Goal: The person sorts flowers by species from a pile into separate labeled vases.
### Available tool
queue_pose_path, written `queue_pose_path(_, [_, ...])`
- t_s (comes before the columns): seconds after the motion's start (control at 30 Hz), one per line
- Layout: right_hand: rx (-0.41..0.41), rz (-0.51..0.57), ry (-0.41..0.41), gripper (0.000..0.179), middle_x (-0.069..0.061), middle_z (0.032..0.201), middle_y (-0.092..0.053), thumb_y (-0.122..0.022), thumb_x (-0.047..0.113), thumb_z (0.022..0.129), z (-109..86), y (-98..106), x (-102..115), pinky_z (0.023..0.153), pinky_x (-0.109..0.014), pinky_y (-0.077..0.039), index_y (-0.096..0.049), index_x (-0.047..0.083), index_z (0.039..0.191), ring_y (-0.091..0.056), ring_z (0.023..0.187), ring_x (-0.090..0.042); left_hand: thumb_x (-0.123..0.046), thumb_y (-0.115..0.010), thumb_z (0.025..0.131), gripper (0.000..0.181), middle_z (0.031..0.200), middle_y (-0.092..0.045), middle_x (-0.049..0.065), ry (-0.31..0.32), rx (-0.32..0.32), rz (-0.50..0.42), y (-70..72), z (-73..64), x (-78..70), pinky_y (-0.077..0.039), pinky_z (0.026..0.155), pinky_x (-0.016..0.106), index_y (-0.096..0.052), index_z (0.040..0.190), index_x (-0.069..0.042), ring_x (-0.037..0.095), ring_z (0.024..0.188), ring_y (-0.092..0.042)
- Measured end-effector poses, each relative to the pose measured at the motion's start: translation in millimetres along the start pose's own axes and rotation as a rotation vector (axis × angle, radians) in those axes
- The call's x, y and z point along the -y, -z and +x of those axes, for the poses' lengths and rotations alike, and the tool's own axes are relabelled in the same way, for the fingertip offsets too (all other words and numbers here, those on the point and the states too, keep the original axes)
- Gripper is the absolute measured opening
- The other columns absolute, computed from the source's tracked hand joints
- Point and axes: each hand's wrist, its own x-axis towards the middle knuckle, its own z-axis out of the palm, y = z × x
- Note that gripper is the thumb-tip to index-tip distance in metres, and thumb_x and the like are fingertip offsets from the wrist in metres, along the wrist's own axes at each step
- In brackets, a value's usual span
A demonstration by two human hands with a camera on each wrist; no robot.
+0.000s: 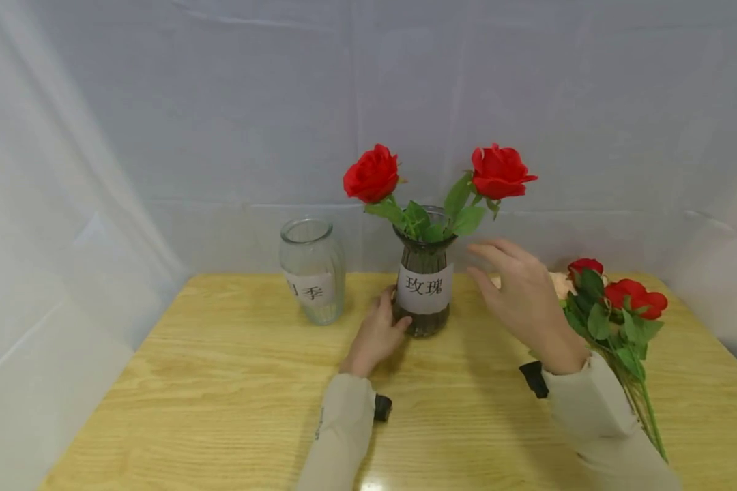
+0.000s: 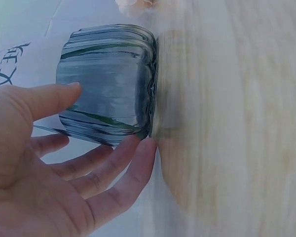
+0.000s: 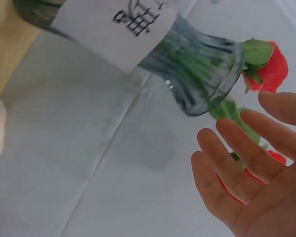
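Observation:
A dark ribbed glass vase [image 1: 426,320] with a white paper label stands upright on the table. Two red roses [image 1: 371,174] with green leaves lean out of its mouth, one to each side. Low on its left side, my left hand [image 1: 377,334] holds the vase, thumb across the front and fingers curving around the far side; the left wrist view shows the thumb on the glass [image 2: 106,84] near the base. My right hand [image 1: 522,293] hovers just right of the vase, fingers loosely bent, with nothing in it. In the right wrist view its spread fingers [image 3: 227,158] are near the vase rim.
A clear glass vase [image 1: 322,252] with a label stands to the left, without flowers. More red roses [image 1: 639,300] lie on the right of the wooden table [image 1: 221,395], stems toward me, beside a pale peach flower [image 1: 561,283]. A white sheet hangs behind.

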Motion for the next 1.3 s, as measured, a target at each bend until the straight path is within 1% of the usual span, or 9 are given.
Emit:
queue_pose_path(0.13, [0.027, -0.032, -0.044, 0.032, -0.023, 0.119, -0.068, -0.076, -0.003, 0.087, -12.0, 9.4, -10.7, 0.075, -0.055, -0.055, -0.071, -0.005, 0.118, -0.066, 0.100, -0.042, -0.012, -0.062, 0.102, 0.064, 0.150, -0.039, 0.031, 0.001, -0.005, 0.003, -0.3, -0.3, -0.5, -0.039, 0.110, 0.053, -0.030, 0.155, 0.002, 0.044, 0.135, -0.044])
queue_pose_path(0.27, [0.043, -0.065, -0.069, 0.035, -0.025, 0.121, -0.067, -0.078, -0.002, 0.085, -21.1, 16.9, -20.2, 0.078, -0.060, -0.053, -0.070, -0.005, 0.119, -0.065, 0.100, -0.044, -0.011, -0.063, 0.101, 0.064, 0.148, -0.041, 0.032, -0.001, -0.016, 0.015, -0.7, 0.0, -0.8, -0.040, 0.109, 0.054, -0.031, 0.154, 0.003, 0.045, 0.133, -0.046])
queue_pose_path(0.33, [0.045, -0.086, -0.074, 0.036, -0.025, 0.119, -0.067, -0.079, -0.002, 0.084, -25.1, 19.6, -24.8, 0.074, -0.060, -0.053, -0.070, -0.005, 0.119, -0.066, 0.096, -0.044, -0.011, -0.064, 0.101, 0.063, 0.147, -0.041, 0.033, -0.002, -0.020, 0.017, -0.8, -0.1, -0.8, -0.040, 0.109, 0.054, -0.031, 0.153, 0.003, 0.045, 0.133, -0.046])
queue_pose_path(0.5, [0.053, -0.100, -0.089, 0.036, -0.022, 0.114, -0.069, -0.080, -0.001, 0.083, -37.6, 25.6, -37.1, 0.061, -0.053, -0.054, -0.071, -0.003, 0.118, -0.067, 0.086, -0.039, -0.011, -0.063, 0.101, 0.063, 0.148, -0.041, 0.033, 0.002, -0.018, 0.013, -1.5, -0.4, 0.0, -0.040, 0.109, 0.054, -0.031, 0.154, 0.002, 0.046, 0.133, -0.046])
queue_pose_path(0.63, [0.078, -0.117, -0.129, 0.036, -0.023, 0.114, -0.069, -0.080, -0.001, 0.084, -47.0, 31.5, -47.0, 0.057, -0.050, -0.053, -0.070, -0.004, 0.118, -0.068, 0.085, -0.038, -0.011, -0.063, 0.101, 0.063, 0.148, -0.041, 0.033, -0.007, -0.015, 0.007, -2.0, -0.4, 0.4, -0.040, 0.108, 0.055, -0.031, 0.154, 0.003, 0.046, 0.133, -0.046])
queue_pose_path(0.73, [0.078, -0.151, -0.144, 0.035, -0.024, 0.110, -0.070, -0.081, -0.001, 0.082, -52.3, 35.5, -54.9, 0.053, -0.043, -0.051, -0.071, -0.005, 0.115, -0.068, 0.081, -0.037, -0.011, -0.062, 0.102, 0.064, 0.149, -0.039, 0.032, -0.007, -0.011, 0.003, -1.2, -0.5, -0.9, -0.039, 0.109, 0.054, -0.030, 0.155, 0.003, 0.045, 0.134, -0.045])
queue_pose_path(0.9, [0.100, -0.181, -0.175, 0.031, -0.022, 0.097, -0.072, -0.082, -0.001, 0.081, -60.0, 43.0, -66.1, 0.044, -0.029, -0.040, -0.072, -0.006, 0.110, -0.066, 0.066, -0.031, -0.011, -0.062, 0.101, 0.063, 0.149, -0.039, 0.032, -0.005, -0.009, 0.000, -0.7, 0.4, -1.2, -0.038, 0.110, 0.054, -0.030, 0.154, 0.003, 0.045, 0.135, -0.044])
queue_pose_path(1.07, [0.149, -0.179, -0.233, 0.023, -0.018, 0.080, -0.071, -0.078, -0.001, 0.085, -67.3, 51.3, -74.4, 0.039, -0.027, -0.036, -0.072, -0.008, 0.106, -0.060, 0.055, -0.021, -0.011, -0.062, 0.102, 0.064, 0.149, -0.039, 0.033, -0.007, -0.003, 0.007, -0.5, 0.4, 0.0, -0.038, 0.110, 0.054, -0.029, 0.154, 0.004, 0.044, 0.136, -0.043])
queue_pose_path(1.3, [0.179, -0.214, -0.186, 0.021, -0.012, 0.073, -0.068, -0.079, -0.002, 0.082, -76.8, 60.0, -90.0, 0.040, -0.026, -0.031, -0.071, -0.009, 0.101, -0.045, 0.048, -0.008, -0.011, -0.062, 0.102, 0.064, 0.150, -0.038, 0.032, -0.002, -0.001, 0.004, -0.5, 0.5, 1.0, -0.037, 0.111, 0.054, -0.029, 0.154, 0.004, 0.044, 0.137, -0.042])
